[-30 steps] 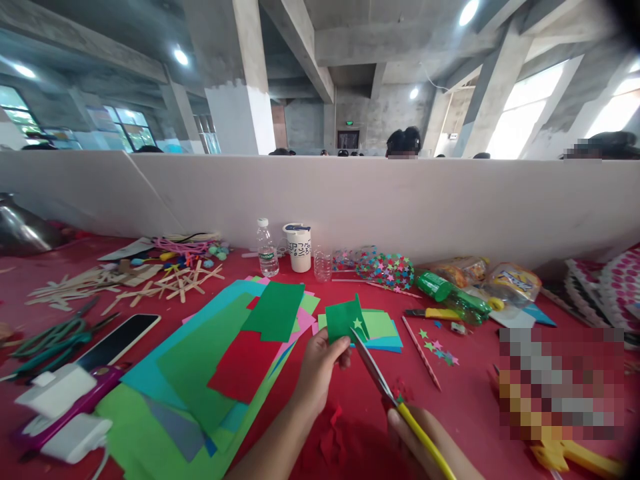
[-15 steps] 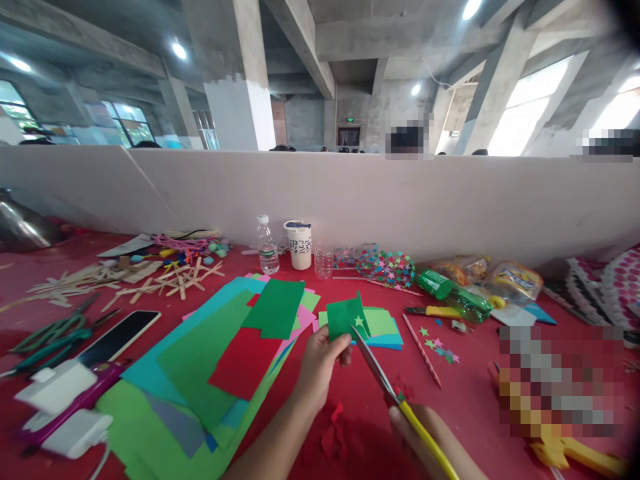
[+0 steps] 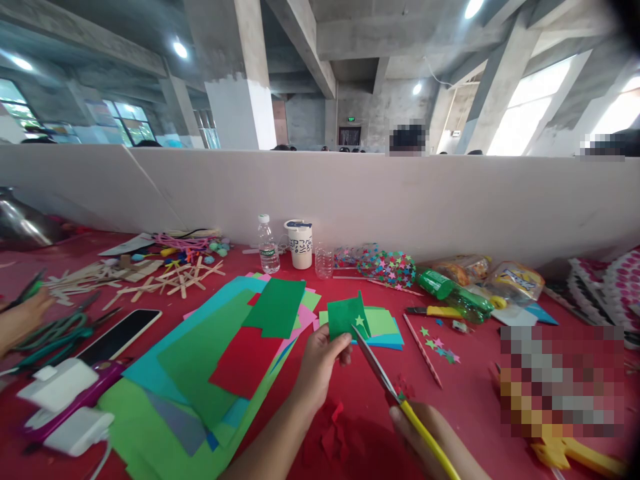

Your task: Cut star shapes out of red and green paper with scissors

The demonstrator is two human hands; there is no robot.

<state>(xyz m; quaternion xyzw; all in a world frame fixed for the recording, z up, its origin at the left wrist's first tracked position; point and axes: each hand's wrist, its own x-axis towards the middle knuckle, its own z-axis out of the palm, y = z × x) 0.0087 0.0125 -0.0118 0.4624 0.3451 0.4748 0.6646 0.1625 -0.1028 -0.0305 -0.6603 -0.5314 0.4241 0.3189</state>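
Pinched between the thumb and fingers of my left hand (image 3: 325,360) is a small piece of green paper (image 3: 345,315). A pale green star (image 3: 359,321) shows at its right side, by a raised edge. My right hand (image 3: 420,427) grips yellow-handled scissors (image 3: 383,377), whose blade tips touch the paper just below the star. Whether the blades are parted I cannot tell. Behind the green paper lies a small stack of light green and blue sheets (image 3: 383,325). Red paper scraps (image 3: 334,433) lie between my forearms.
Coloured paper sheets (image 3: 200,353) spread to the left, near a phone (image 3: 120,335) and chargers (image 3: 65,387). A water bottle (image 3: 269,247), a cup (image 3: 300,245) and a green bottle (image 3: 453,293) stand or lie farther back. Another person's hand (image 3: 25,320) is at the far left.
Another person's hand, with a dark and green object, has come into view at the far left. My hands, the paper and the scissors stay nearly where they were.
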